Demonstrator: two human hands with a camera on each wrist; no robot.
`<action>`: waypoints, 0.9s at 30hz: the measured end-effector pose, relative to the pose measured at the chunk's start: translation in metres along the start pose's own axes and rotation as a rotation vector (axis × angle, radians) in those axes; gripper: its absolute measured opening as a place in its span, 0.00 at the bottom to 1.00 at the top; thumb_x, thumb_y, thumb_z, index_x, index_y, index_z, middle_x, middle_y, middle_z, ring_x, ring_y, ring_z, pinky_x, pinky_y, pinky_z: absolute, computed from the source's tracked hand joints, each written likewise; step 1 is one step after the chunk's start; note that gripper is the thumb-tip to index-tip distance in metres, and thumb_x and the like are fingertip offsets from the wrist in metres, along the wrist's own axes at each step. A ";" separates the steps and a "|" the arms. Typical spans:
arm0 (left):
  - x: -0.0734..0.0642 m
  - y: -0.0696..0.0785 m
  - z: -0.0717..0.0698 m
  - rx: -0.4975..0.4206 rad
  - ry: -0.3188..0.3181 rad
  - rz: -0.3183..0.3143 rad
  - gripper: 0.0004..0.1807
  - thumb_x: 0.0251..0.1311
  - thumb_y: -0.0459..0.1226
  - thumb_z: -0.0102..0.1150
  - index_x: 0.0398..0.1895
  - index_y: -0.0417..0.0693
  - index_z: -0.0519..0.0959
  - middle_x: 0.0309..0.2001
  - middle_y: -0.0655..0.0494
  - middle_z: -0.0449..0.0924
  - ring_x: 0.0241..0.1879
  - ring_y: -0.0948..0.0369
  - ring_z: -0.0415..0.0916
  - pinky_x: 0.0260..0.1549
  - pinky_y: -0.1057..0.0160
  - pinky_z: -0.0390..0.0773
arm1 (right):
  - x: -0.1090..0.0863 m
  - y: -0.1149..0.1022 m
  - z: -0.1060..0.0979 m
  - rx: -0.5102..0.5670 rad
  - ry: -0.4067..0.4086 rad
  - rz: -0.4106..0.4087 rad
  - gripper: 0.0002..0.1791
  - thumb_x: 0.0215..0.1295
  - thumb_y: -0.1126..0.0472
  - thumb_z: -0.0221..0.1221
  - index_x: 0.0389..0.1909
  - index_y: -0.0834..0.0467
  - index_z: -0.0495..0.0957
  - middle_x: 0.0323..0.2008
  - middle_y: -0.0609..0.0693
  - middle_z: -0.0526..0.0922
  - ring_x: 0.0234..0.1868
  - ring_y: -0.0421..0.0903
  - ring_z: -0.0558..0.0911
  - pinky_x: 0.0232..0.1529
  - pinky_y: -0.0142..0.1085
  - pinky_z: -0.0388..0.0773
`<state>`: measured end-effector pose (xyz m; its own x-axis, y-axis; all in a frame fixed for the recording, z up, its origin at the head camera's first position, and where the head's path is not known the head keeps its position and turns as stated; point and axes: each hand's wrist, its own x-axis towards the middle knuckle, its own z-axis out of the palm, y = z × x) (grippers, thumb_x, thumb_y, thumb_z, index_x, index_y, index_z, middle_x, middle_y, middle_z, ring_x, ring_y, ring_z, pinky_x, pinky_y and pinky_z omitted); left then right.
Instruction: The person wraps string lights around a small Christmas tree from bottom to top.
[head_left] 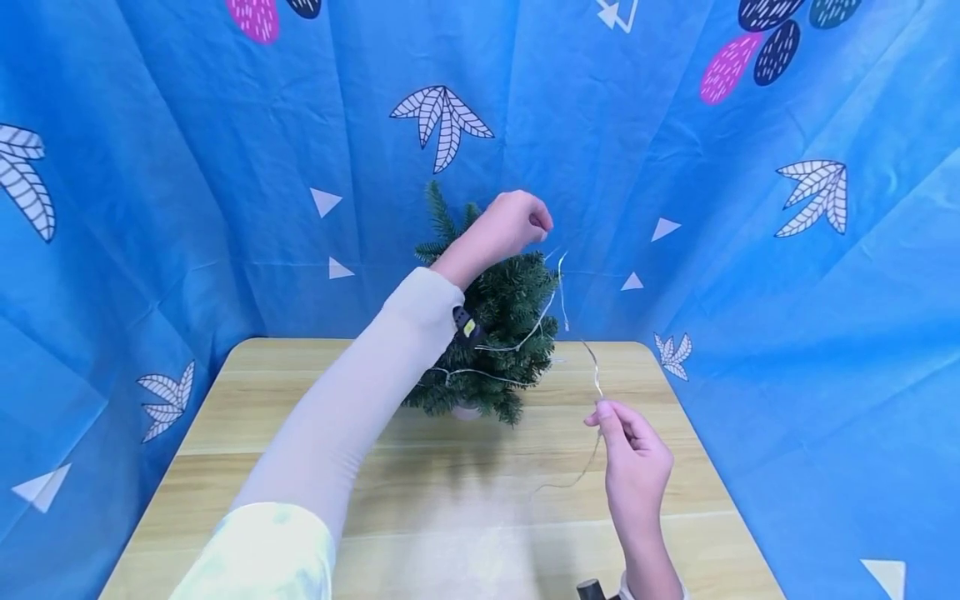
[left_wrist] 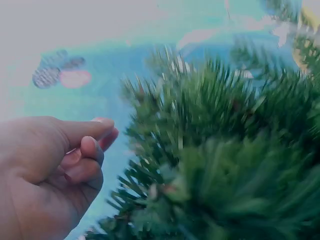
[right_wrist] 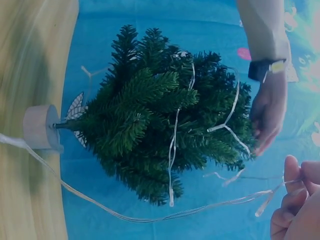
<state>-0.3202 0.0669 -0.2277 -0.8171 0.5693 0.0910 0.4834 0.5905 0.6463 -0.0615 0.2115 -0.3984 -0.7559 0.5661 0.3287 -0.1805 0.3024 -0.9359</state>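
Fingers (head_left: 609,414) of right hand (head_left: 633,467) pinch light wire (head_left: 596,375) | left hand (head_left: 510,223) curled near tree (head_left: 498,333) top, grip unclear | left-wrist view blurred

The table (head_left: 315,433) is pale, matt, wood-grain board. The small tree (head_left: 501,333) has stiff, plastic-looking green needles and stands on a smooth, pale round base (right_wrist: 39,128). The light string (right_wrist: 172,150) looks like thin, glossy whitish wire. The blue backdrop (head_left: 187,208) is creased, matt printed cloth.

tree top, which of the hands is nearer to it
Left. The left hand is up beside the tree top; the right hand holds the light wire low, off to its side.
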 end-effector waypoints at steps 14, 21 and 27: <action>-0.090 0.006 0.055 -0.301 -0.010 0.199 0.10 0.69 0.43 0.63 0.51 0.57 0.84 0.44 0.63 0.84 0.33 0.53 0.77 0.30 0.64 0.77 | 0.001 0.000 -0.002 0.001 -0.003 -0.007 0.10 0.70 0.53 0.63 0.38 0.55 0.88 0.28 0.44 0.87 0.19 0.39 0.66 0.25 0.31 0.66; -0.108 0.001 0.084 -0.423 -0.063 0.240 0.10 0.68 0.41 0.64 0.50 0.56 0.85 0.42 0.61 0.83 0.26 0.55 0.73 0.25 0.64 0.75 | -0.001 -0.001 -0.003 0.012 -0.001 -0.017 0.09 0.70 0.54 0.64 0.38 0.55 0.88 0.28 0.44 0.87 0.18 0.39 0.61 0.21 0.35 0.60; -0.116 -0.003 0.109 -0.372 -0.093 0.287 0.14 0.68 0.39 0.63 0.55 0.55 0.84 0.41 0.64 0.83 0.22 0.64 0.69 0.22 0.69 0.70 | -0.002 -0.004 -0.003 0.017 -0.003 -0.057 0.09 0.71 0.56 0.63 0.38 0.57 0.88 0.28 0.44 0.87 0.18 0.39 0.62 0.21 0.34 0.61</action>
<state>-0.1921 0.0616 -0.3226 -0.6268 0.7386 0.2483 0.5267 0.1668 0.8336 -0.0573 0.2118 -0.3953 -0.7460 0.5460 0.3813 -0.2341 0.3211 -0.9177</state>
